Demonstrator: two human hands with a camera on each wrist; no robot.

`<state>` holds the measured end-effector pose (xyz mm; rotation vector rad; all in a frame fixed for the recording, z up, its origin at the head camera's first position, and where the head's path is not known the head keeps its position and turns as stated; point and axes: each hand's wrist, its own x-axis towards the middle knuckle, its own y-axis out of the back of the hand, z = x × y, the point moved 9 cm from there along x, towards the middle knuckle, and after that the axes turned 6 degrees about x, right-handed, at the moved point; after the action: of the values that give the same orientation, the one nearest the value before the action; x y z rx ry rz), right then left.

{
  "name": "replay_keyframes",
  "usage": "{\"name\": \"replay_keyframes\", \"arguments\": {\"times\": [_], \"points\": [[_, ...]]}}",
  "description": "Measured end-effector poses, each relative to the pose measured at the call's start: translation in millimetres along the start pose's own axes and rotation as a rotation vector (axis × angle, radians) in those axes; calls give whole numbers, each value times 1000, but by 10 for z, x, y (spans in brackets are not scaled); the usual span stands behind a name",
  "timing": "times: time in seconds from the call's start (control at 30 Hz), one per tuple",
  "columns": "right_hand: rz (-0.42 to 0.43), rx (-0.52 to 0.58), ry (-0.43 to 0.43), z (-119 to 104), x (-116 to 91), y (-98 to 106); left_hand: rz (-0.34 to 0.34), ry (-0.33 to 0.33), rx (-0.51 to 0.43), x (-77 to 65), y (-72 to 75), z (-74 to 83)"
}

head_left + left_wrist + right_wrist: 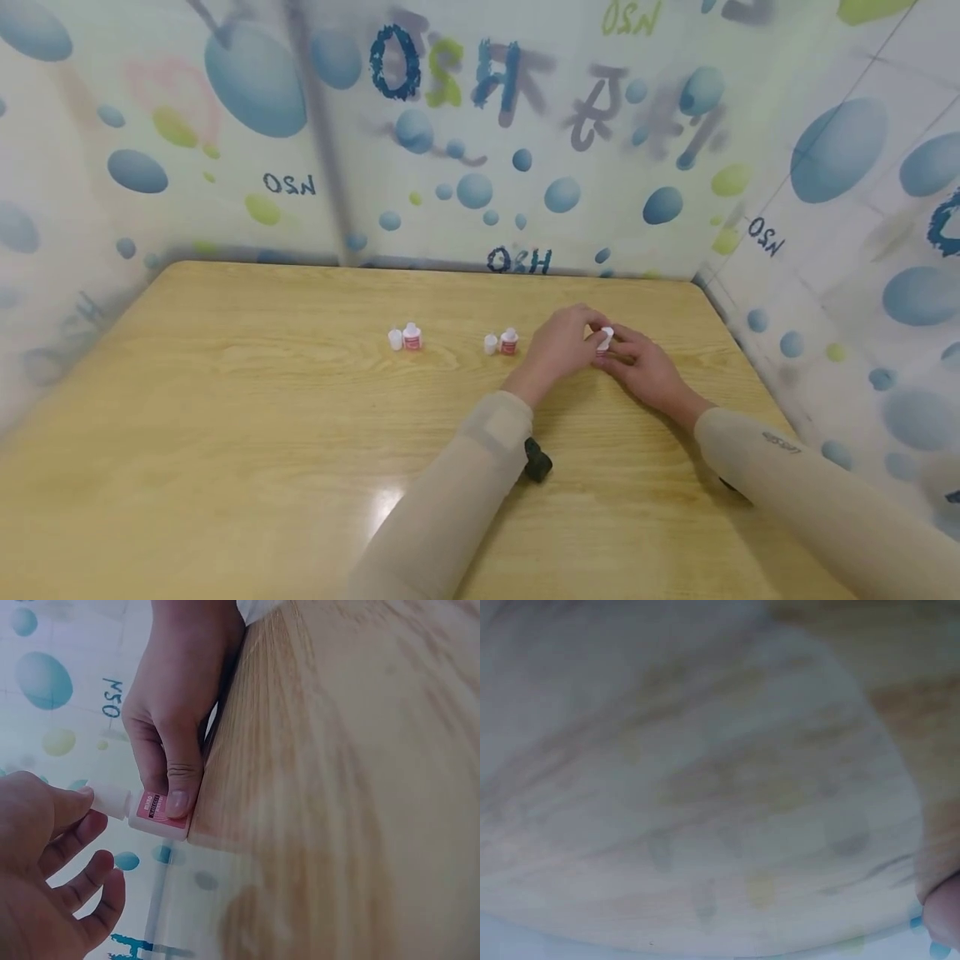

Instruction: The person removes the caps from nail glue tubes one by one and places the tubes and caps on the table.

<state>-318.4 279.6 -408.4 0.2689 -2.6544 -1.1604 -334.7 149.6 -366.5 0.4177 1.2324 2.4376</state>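
Observation:
At the right of the table, both hands meet at a small white bottle (157, 816) with a pink label. It stands upright, its base at the tabletop. My right hand (641, 367) grips the bottle's body between thumb and fingers. The thumb and index finger of my left hand (566, 337) pinch the white cap (111, 801) at the bottle's top, while the other left fingers curl loosely beside it. In the right wrist view, mostly blurred table surface shows, with a bit of skin (943, 911) at the right edge.
To the left on the wooden table (247, 400) stand two similar bottles, one nearer (509, 342) and one farther left (412, 337). Each has a small white cap beside it, the near cap (491, 344) and the far cap (395, 339). Bubble-patterned walls (465, 150) enclose the table.

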Motion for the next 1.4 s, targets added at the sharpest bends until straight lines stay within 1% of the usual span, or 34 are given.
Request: {"name": "replay_keyframes", "arguments": {"times": [0.07,0.23,0.33,0.67,0.83,1.13,1.23,1.33,1.4], "points": [[-3,-2,1,-4,-1,-8,-2,7,13,2,-10,-7],[2,-15,1,6,-8,-7,1,-6,53,14,-36,7],[14,-22,11,15,-3,7,8,-11,61,15,-36,21],[13,-11,6,42,1,3,21,-2,44,9,-38,30],[10,-2,-9,47,5,-6,28,14,22,9,-39,19],[0,-11,-43,43,30,-6,33,43,27,11,-4,37],[4,-19,-31,31,24,-3,12,49,33,1,-7,51],[7,-20,-15,31,15,-4,-31,35,52,-8,-28,76],[12,-20,-9,38,14,-8,-48,30,57,-13,-37,79]]}}
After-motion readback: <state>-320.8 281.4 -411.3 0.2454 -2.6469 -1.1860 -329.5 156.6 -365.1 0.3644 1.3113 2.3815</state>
